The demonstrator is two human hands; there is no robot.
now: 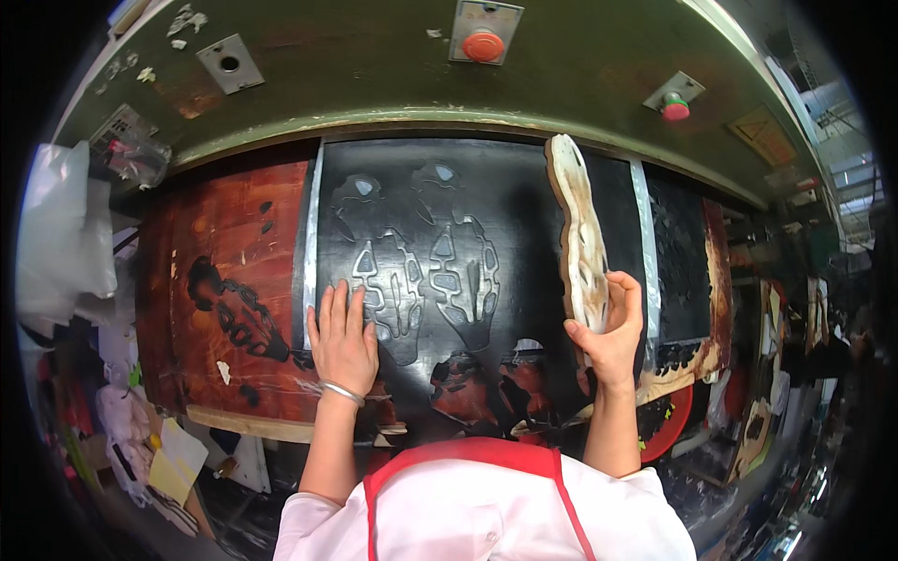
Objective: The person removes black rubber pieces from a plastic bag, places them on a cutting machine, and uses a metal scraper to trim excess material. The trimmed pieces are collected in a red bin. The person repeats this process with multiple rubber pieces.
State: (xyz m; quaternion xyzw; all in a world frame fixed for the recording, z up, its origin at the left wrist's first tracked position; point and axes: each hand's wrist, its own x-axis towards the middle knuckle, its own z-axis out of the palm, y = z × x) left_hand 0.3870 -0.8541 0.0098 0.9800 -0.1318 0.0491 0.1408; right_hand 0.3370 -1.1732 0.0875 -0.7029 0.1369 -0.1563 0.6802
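Observation:
A black sheet [519, 215] lies across the middle of the work surface. Shoe-sole-like outlines [465, 280] with openwork shapes are cut or pressed into it, side by side. Flat on the sheet, beside the left outline, rests my left hand [343, 348], fingers extended and nothing in them. My right hand [613, 327] grips the near end of a long wavy-edged block [582, 224], white-faced with a brown side, between thumb and fingers. The block is tilted up on edge over the right part of the sheet; its other face is hidden.
A green machine beam [374, 75] spans the far side, with a red push button [484, 46] and another button [674, 107]. On the reddish-brown board [281, 196] at left lies a black openwork piece [241, 313]. A red basin [669, 425] stands lower right; plastic bags [70, 224] hang left.

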